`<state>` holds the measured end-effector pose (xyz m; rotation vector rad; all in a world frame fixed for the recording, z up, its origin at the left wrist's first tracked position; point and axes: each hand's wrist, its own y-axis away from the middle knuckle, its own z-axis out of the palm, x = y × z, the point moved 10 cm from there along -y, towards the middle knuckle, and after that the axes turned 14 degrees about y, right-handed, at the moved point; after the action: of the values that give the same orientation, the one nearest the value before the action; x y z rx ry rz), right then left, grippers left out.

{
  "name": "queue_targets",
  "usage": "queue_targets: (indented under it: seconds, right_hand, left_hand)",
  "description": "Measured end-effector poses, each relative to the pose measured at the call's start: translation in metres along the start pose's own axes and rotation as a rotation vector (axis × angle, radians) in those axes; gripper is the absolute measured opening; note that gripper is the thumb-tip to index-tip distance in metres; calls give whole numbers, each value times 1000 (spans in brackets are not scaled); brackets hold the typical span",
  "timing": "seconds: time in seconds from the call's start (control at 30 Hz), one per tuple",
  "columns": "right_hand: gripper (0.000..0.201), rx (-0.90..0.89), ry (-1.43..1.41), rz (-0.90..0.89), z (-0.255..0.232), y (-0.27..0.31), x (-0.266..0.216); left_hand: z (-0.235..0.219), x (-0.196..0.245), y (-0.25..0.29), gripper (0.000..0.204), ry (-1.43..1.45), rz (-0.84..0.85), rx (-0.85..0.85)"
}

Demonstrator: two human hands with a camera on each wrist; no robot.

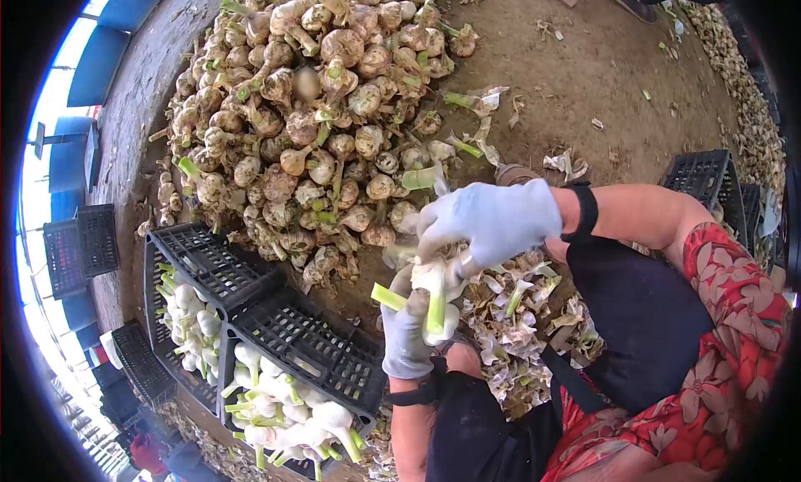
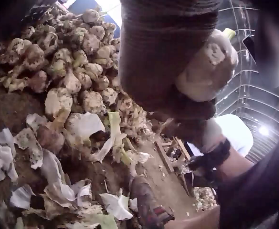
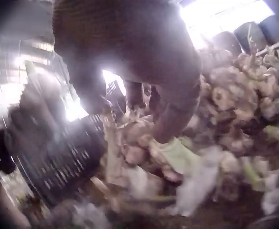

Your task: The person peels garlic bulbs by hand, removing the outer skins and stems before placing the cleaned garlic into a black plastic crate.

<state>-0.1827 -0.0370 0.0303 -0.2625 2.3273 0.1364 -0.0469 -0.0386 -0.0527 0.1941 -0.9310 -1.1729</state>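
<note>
In the head view my gloved left hand (image 1: 406, 336) holds white garlic (image 1: 449, 322), with a cut green stem (image 1: 388, 297) jutting past the fingers. The left wrist view shows a smooth white bulb (image 2: 208, 67) against the dark, backlit left hand (image 2: 165, 57). My gloved right hand (image 1: 492, 223) is just above the left, its fingers and thumb bent around a second garlic (image 1: 430, 275) whose thick green stem points down. Blurred in the right wrist view, the curled right hand (image 3: 134, 52) partly hides what it grips; pale skins and a green leaf (image 3: 180, 155) show below.
A big heap of unpeeled garlic (image 1: 300, 132) lies ahead. Black crates (image 1: 309, 340) holding white garlic (image 1: 288, 415) stand at the lower left. Loose skins (image 1: 521, 315) cover the ground between the legs, and a shoe (image 2: 146, 200) rests near the heap.
</note>
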Motion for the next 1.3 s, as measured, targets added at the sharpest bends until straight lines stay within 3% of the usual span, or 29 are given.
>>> queue_targets:
  seconds: [0.1,0.13,0.23,0.33,0.43,0.47,0.57,0.6,0.7,0.73,0.83,0.87,0.9,0.97,1.0,1.1,1.23,1.3]
  right_hand:
    - [28,-192,212,87,13,-11,0]
    - [24,-161,288,42,11,-13,-5]
    - [16,-305,453,70,27,-18,1]
    - [16,-280,537,20,26,-21,-11]
    - [18,-240,428,111,34,-25,5]
    - [17,-18,314,132,31,-23,19]
    - [20,23,-193,346,30,-19,48]
    - [29,-146,-377,505,36,-14,54]
    - [40,78,41,351,21,-11,58]
    - [32,228,-48,304,26,-6,60]
    - [33,-53,-1166,661,72,12,52]
    - [38,78,-1048,386,85,-1,62]
    - [41,39,-1191,509,87,5,50]
    - [46,227,-1037,209,68,1,42]
    - [46,213,-1112,343,80,3,53]
    - [48,296,-998,261,64,3,52]
    - [53,458,-1057,431,51,4,59]
    - [45,439,-468,378,21,10,52]
  left_hand:
    - [-4,-1,1,67,-115,-19,55]
    - [-2,1,3,66,-147,-15,59]
    - [-7,-4,-1,65,-239,-73,6]
    - [-5,-4,-3,67,-184,-65,-3]
    - [-8,-5,-1,72,-68,-104,16]
    - [-7,-4,-1,77,-55,-132,-16]
    - [4,0,1,79,37,-124,-118]
    - [5,1,4,81,45,-118,-112]
    - [2,1,4,83,21,-93,-106]
    - [4,6,6,75,28,-75,-70]
    - [-4,21,3,65,-115,77,72]
    - [11,30,6,57,-99,105,77]
    - [13,31,5,56,-116,113,84]
    - [16,29,4,53,-151,123,91]
    - [19,32,5,45,-66,211,89]
    - [15,40,9,37,-113,269,179]
    - [14,43,10,28,-270,308,277]
    - [21,44,8,25,-286,303,314]
